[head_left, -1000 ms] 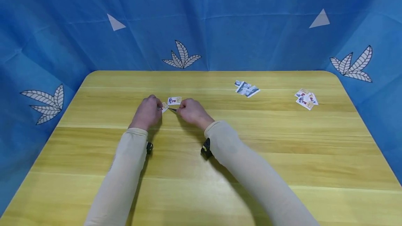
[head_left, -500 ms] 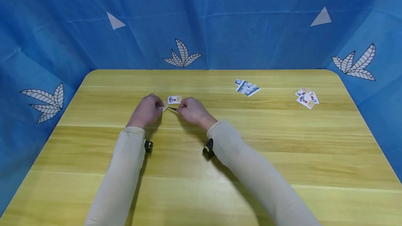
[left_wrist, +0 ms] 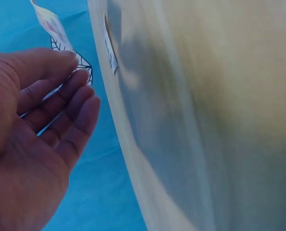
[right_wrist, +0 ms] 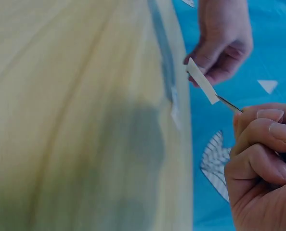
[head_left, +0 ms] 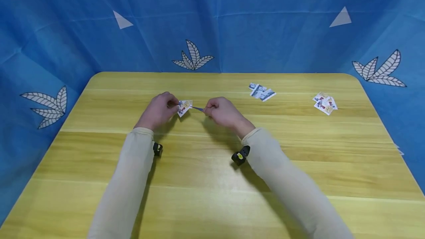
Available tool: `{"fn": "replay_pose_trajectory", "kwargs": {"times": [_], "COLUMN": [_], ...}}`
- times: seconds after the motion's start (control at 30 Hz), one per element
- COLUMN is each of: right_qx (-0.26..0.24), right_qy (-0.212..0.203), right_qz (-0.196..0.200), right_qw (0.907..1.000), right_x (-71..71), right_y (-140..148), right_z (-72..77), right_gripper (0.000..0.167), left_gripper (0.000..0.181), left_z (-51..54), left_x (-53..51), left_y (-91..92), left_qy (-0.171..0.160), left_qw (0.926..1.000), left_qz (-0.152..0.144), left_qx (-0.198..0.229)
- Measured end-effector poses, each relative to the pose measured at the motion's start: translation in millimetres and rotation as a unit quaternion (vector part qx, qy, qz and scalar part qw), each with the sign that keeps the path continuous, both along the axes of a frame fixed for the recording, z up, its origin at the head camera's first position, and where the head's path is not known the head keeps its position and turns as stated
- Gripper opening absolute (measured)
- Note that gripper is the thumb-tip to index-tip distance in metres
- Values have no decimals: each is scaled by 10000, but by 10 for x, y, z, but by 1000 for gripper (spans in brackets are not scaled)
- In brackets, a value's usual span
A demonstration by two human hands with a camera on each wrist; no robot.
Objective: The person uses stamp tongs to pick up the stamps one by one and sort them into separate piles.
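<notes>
My left hand is raised over the left half of the table, pinching a small printed stamp at its edge between thumb and fingertips. My right hand grips slim tweezers, whose tip meets the stamp's other end in the right wrist view. Whether the tweezers clamp the stamp or only touch it, I cannot tell. A second stamp lies on the tabletop beneath; in the head view the raised one overlaps it.
On the wooden table, a group of grey-blue stamps lies at the back right of centre. Several colourful stamps overlap farther right. Behind the far edge hangs a blue curtain.
Both hands have moved up and right, with the stamp lifted in front of the one lying on the table. My right hand has drawn back farther right, showing more of the tweezers.
</notes>
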State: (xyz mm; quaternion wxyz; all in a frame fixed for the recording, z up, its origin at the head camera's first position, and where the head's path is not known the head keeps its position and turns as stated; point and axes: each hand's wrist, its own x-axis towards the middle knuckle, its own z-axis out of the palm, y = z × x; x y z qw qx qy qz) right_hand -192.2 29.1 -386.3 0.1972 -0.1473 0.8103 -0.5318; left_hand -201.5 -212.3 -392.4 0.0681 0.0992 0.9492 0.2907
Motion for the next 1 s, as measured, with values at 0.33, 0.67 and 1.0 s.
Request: {"fn": "replay_pose_trajectory", "kwargs": {"times": [0.33, 0.67, 1.0], "right_qx": [-498, -427, -305], "right_qy": [-392, -296, -327], "right_qz": [-124, -249, -306], "right_qw": [9979, 9983, 9985], "right_x": [30, 70, 71], "right_y": [484, 749, 950], "right_z": [85, 129, 98], "right_gripper": [19, 18, 23], "left_gripper": [18, 12, 11], "left_z": [-5, -79, -78], "left_x": [-157, -322, -344], "left_y": [91, 199, 282], "left_qy": [-65, -168, -320], "left_qw": [9998, 9980, 9972], "left_qz": [-173, -372, -254], "left_qx": [-64, -492, -623]}}
